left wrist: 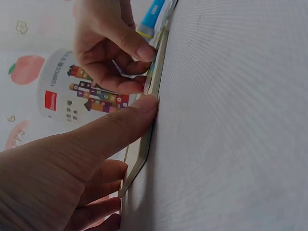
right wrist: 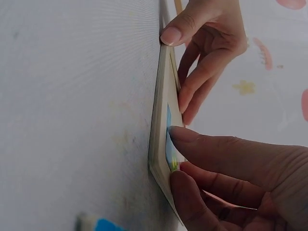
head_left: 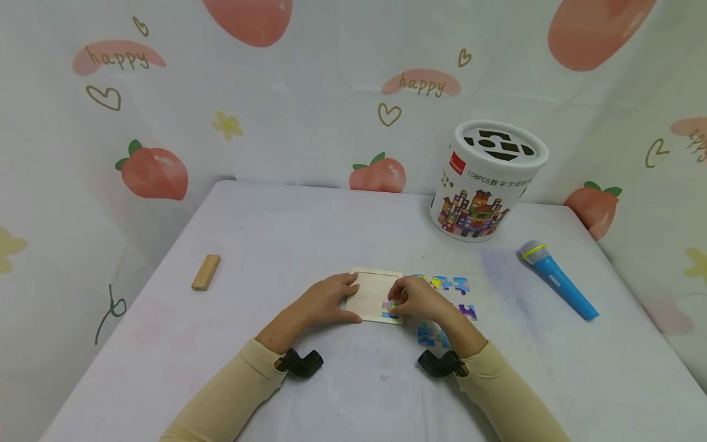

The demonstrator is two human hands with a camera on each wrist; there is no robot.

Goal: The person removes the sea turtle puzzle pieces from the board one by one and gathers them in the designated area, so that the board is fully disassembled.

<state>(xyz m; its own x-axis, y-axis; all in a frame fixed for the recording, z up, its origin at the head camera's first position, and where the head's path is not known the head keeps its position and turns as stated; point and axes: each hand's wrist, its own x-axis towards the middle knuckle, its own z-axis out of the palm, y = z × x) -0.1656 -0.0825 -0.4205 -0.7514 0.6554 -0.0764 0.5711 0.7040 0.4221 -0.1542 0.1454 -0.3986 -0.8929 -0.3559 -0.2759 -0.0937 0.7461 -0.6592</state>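
A shallow wooden puzzle tray [head_left: 366, 294] lies on the white table in the head view. At its left side my left hand [head_left: 327, 299] holds it, thumb along the near edge and fingers at the left edge. My right hand [head_left: 422, 299] bends over the near right corner. There its thumb and fingertips pinch a colourful jigsaw piece [head_left: 386, 308], which lies inside the tray's rim. In the right wrist view the piece's blue part [right wrist: 169, 139] shows under the thumb. Several loose jigsaw pieces [head_left: 461, 284] are right of the tray, some partly hidden by the right hand and forearm.
A wooden block [head_left: 206, 272] lies at the left. Behind the pieces stands a white printed bucket [head_left: 486, 184] with a slotted lid. A blue toy microphone [head_left: 560, 279] rests at the right. A peach-patterned cloth [head_left: 298, 123] hangs behind the table.
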